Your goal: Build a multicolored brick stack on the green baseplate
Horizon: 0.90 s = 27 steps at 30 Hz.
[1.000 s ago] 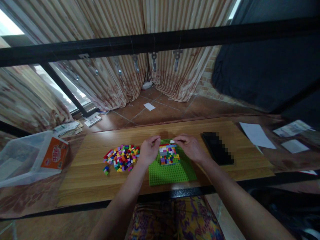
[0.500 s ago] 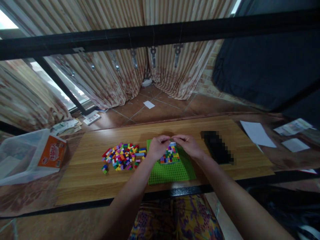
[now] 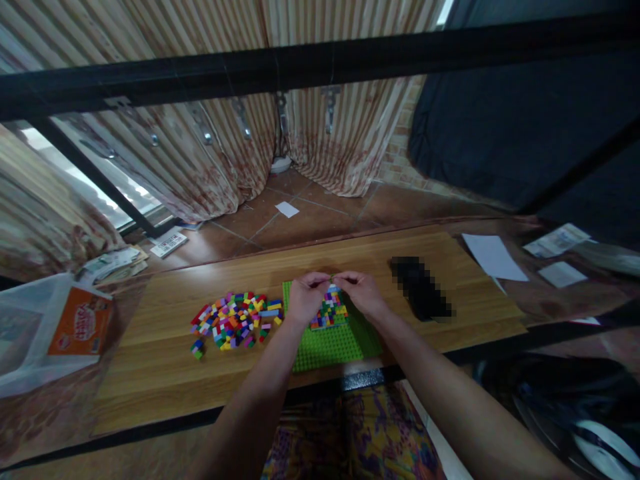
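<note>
A green studded baseplate (image 3: 325,350) lies on the wooden tabletop, bearing a patch of multicoloured toy bricks (image 3: 333,310) near its middle. Over the plate's far edge, my left hand (image 3: 306,299) and my right hand (image 3: 364,292) meet fingertip to fingertip, just beyond the brick patch. Both are closed in a pinch; whatever is between the fingers is too small and hidden to name. My left hand covers part of the plate's left side. A heap of loose toy bricks (image 3: 235,320) is spread out left of the plate, with a small joined cluster (image 3: 197,349) at its near side.
A black pixelated object (image 3: 423,290) lies right of the plate on the table (image 3: 165,380). At the left stands a clear plastic bin (image 3: 35,307) with an orange label. Paper sheets (image 3: 493,257) are at the right, and a dark metal bar (image 3: 225,63) crosses the far side.
The view has shifted, so the table and things on it appear farther left. My hands keep their pinched pose at the far edge of the brick patch.
</note>
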Each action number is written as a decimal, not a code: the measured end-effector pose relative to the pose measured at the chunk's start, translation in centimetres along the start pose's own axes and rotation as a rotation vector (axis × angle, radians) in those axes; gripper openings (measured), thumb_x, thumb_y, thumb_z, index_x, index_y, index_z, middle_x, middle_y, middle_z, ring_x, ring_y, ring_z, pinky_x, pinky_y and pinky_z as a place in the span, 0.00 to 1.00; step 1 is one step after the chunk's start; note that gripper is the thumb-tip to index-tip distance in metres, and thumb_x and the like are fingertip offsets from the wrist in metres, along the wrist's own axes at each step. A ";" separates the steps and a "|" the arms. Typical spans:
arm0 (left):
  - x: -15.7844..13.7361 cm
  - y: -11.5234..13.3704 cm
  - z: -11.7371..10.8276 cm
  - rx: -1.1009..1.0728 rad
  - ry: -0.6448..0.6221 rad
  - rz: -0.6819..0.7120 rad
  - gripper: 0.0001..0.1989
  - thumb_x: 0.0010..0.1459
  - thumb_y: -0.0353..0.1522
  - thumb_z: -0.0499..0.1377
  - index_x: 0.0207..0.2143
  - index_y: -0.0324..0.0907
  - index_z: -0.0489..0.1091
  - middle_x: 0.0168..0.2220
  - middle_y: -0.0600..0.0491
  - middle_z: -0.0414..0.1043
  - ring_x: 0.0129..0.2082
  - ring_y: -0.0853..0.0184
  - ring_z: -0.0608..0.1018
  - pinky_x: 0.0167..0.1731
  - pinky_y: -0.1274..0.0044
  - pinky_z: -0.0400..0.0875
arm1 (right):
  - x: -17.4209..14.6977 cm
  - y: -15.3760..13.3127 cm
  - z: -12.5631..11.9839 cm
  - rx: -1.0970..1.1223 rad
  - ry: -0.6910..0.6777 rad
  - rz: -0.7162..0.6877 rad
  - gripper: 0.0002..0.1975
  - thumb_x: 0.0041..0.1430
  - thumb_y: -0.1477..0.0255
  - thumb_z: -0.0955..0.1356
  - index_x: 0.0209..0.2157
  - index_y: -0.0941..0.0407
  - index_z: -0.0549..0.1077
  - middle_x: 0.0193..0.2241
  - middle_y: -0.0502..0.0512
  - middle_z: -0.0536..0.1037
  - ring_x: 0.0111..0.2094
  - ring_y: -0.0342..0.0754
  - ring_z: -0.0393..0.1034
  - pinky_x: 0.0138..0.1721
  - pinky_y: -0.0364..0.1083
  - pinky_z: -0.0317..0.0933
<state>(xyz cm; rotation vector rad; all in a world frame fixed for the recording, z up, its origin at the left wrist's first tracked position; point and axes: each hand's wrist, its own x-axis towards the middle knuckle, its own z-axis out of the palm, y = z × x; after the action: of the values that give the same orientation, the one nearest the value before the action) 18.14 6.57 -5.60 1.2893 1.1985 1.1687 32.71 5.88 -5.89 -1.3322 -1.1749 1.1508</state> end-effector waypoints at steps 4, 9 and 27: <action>0.0 0.2 0.0 -0.006 -0.005 0.016 0.06 0.46 0.28 0.62 0.29 0.41 0.78 0.30 0.52 0.79 0.30 0.67 0.78 0.37 0.75 0.72 | -0.3 0.3 0.3 -0.025 0.015 -0.035 0.14 0.48 0.60 0.69 0.29 0.56 0.79 0.28 0.53 0.80 0.31 0.48 0.72 0.36 0.47 0.64; -0.2 0.2 -0.1 -0.009 0.001 0.037 0.06 0.48 0.28 0.62 0.31 0.40 0.78 0.31 0.51 0.79 0.31 0.67 0.78 0.37 0.75 0.72 | -1.2 0.6 0.4 -0.092 0.018 -0.075 0.18 0.55 0.57 0.65 0.28 0.56 0.78 0.26 0.52 0.79 0.29 0.48 0.71 0.33 0.45 0.63; -1.6 -0.4 -0.4 -0.059 0.049 0.041 0.12 0.55 0.33 0.55 0.38 0.41 0.76 0.35 0.52 0.78 0.36 0.66 0.78 0.41 0.75 0.71 | -3.0 0.5 1.5 -0.237 0.121 -0.231 0.17 0.61 0.59 0.62 0.33 0.55 0.77 0.33 0.54 0.77 0.36 0.49 0.70 0.40 0.45 0.61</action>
<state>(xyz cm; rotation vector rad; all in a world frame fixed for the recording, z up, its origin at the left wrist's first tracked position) 17.61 4.97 -6.06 1.2523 1.1694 1.2627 30.95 3.03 -6.33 -1.3792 -1.3673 0.7739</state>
